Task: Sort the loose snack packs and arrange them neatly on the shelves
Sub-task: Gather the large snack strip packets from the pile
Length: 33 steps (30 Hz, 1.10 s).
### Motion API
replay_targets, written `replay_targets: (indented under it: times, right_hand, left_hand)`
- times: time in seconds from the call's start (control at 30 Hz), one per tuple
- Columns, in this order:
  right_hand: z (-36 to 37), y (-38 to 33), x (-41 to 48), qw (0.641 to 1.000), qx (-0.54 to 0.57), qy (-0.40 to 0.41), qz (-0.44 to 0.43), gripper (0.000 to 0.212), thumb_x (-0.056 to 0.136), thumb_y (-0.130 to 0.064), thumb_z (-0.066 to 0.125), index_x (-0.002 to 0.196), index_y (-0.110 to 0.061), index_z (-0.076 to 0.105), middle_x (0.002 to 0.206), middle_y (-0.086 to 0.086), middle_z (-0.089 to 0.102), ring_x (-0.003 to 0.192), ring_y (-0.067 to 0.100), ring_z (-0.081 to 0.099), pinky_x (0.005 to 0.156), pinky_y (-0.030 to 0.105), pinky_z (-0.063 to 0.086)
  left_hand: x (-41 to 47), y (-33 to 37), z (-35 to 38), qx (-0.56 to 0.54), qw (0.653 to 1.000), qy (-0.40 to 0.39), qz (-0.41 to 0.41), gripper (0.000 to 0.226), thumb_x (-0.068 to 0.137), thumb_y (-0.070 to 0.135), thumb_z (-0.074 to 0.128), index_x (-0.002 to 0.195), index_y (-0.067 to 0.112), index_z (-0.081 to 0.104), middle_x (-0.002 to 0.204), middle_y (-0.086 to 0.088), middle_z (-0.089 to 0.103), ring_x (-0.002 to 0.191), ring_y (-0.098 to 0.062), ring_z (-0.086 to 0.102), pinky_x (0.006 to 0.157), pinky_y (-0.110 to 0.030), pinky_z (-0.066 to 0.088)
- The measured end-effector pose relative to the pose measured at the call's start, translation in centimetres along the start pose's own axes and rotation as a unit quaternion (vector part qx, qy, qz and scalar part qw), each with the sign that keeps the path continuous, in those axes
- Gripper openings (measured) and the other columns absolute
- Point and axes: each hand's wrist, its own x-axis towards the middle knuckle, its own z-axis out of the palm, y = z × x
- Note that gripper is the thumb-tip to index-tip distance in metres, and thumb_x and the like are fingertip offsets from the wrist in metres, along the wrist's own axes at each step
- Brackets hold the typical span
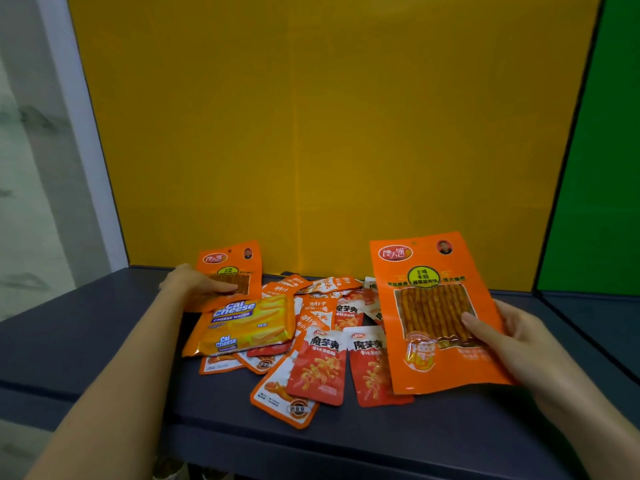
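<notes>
A heap of snack packs lies on the dark grey shelf (86, 341). My right hand (512, 344) grips a large orange spicy-strip pack (433, 306) by its right edge and holds it tilted up above the heap. My left hand (194, 282) is closed on a second orange spicy-strip pack (239, 268) at the back left, thumb across its clear window. Just in front of that pack rests a yellow Cal Cheese wafer pack (246, 323). Several small red and orange sachets (320, 365) are scattered across the middle, overlapping one another.
An orange back panel (329, 133) stands upright behind the shelf. A green panel (595, 168) closes the right side, a white frame (83, 140) the left. The shelf's front edge (311, 441) runs below the sachets.
</notes>
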Motion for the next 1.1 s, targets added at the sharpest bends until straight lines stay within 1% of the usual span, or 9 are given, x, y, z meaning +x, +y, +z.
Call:
replay_targets:
  times: [0.07, 0.17, 0.23, 0.43, 0.57, 0.67, 0.87, 0.97, 1.1]
  right_hand:
    - [-0.1, 0.1, 0.0, 1.0, 0.001, 0.0, 0.002, 0.023, 0.089, -0.02, 0.056, 0.113, -0.022, 0.056, 0.091, 0.003, 0.072, 0.059, 0.006, 0.07, 0.047, 0.014, 0.05]
    - [-0.2, 0.3, 0.0, 1.0, -0.004, 0.005, 0.003, 0.024, 0.089, -0.019, 0.056, 0.113, -0.021, 0.056, 0.092, 0.002, 0.071, 0.06, 0.006, 0.07, 0.048, 0.013, 0.051]
    - [-0.2, 0.5, 0.1, 1.0, -0.013, 0.008, 0.008, 0.028, 0.089, -0.02, 0.057, 0.117, -0.02, 0.056, 0.094, 0.001, 0.071, 0.065, 0.008, 0.07, 0.051, 0.015, 0.052]
    - [-0.1, 0.6, 0.1, 1.0, -0.002, 0.018, 0.018, 0.03, 0.091, -0.02, 0.055, 0.121, -0.017, 0.056, 0.098, 0.004, 0.07, 0.08, 0.017, 0.068, 0.061, 0.024, 0.049]
    - [-0.7, 0.5, 0.2, 0.998, 0.029, 0.042, 0.022, 0.021, 0.092, -0.019, 0.055, 0.113, -0.018, 0.058, 0.09, 0.001, 0.07, 0.07, 0.01, 0.067, 0.055, 0.018, 0.051]
    - [-2.5, 0.1, -0.1, 0.997, 0.047, 0.063, 0.023, 0.024, 0.093, -0.021, 0.054, 0.116, -0.016, 0.058, 0.092, 0.003, 0.07, 0.077, 0.016, 0.067, 0.064, 0.025, 0.05]
    - [-10.1, -0.4, -2.8, 0.993, 0.051, 0.11, 0.014, 0.023, 0.093, -0.023, 0.054, 0.114, -0.017, 0.06, 0.092, 0.003, 0.071, 0.075, 0.013, 0.067, 0.062, 0.024, 0.049]
    - [-15.9, 0.0, -5.0, 0.988, 0.044, 0.147, 0.015, 0.017, 0.094, -0.022, 0.052, 0.108, -0.018, 0.06, 0.087, 0.0, 0.07, 0.063, 0.006, 0.067, 0.054, 0.018, 0.047]
    - [-24.7, 1.1, -8.3, 0.977, 0.039, 0.208, 0.021, 0.016, 0.094, -0.021, 0.053, 0.107, -0.019, 0.061, 0.085, -0.002, 0.07, 0.055, -0.002, 0.066, 0.05, 0.013, 0.046]
  left_hand:
    - [-0.2, 0.0, -0.1, -0.06, 0.998, -0.004, 0.008, 0.053, 0.062, 0.03, 0.084, 0.096, 0.001, 0.055, 0.09, -0.021, 0.071, 0.078, -0.017, 0.069, 0.069, -0.025, 0.054]
    - [-0.5, -0.1, -0.3, -0.083, 0.996, 0.021, 0.025, 0.053, 0.061, 0.027, 0.086, 0.096, 0.0, 0.056, 0.11, -0.025, 0.064, 0.095, -0.034, 0.063, 0.082, -0.039, 0.051]
    - [-1.2, 0.2, -0.4, -0.106, 0.993, 0.021, 0.052, 0.037, 0.068, 0.02, 0.081, 0.086, -0.001, 0.058, 0.111, -0.027, 0.063, 0.091, -0.035, 0.06, 0.075, -0.038, 0.048]
    - [-2.0, 1.0, -0.7, -0.197, 0.974, 0.01, 0.114, 0.031, 0.086, 0.004, 0.061, 0.114, -0.009, 0.058, 0.111, -0.028, 0.061, 0.043, -0.019, 0.058, 0.053, -0.028, 0.04]
    - [-2.0, 2.8, -2.1, -0.22, 0.949, 0.153, 0.167, 0.036, 0.084, 0.011, 0.065, 0.115, -0.005, 0.057, 0.118, -0.027, 0.06, 0.098, -0.038, 0.062, 0.081, -0.042, 0.047]
    - [-4.7, 5.5, -2.3, -0.254, 0.924, 0.182, 0.218, 0.038, 0.083, 0.012, 0.065, 0.117, -0.002, 0.054, 0.119, -0.021, 0.061, 0.102, -0.032, 0.061, 0.088, -0.041, 0.045]
    - [-15.5, 12.3, 2.9, -0.391, 0.878, 0.009, 0.276, 0.032, 0.088, 0.005, 0.058, 0.12, 0.005, 0.055, 0.108, -0.013, 0.06, 0.074, -0.019, 0.059, 0.069, -0.03, 0.048]
    - [-21.0, 15.4, 7.6, -0.414, 0.862, -0.089, 0.278, 0.014, 0.089, 0.005, 0.057, 0.099, 0.014, 0.057, 0.1, -0.013, 0.061, 0.062, -0.012, 0.058, 0.059, -0.027, 0.047]
    - [-28.9, 20.3, 14.6, -0.4, 0.846, -0.197, 0.292, 0.015, 0.088, 0.008, 0.059, 0.099, 0.017, 0.054, 0.104, -0.015, 0.065, 0.071, -0.02, 0.064, 0.071, -0.034, 0.052]
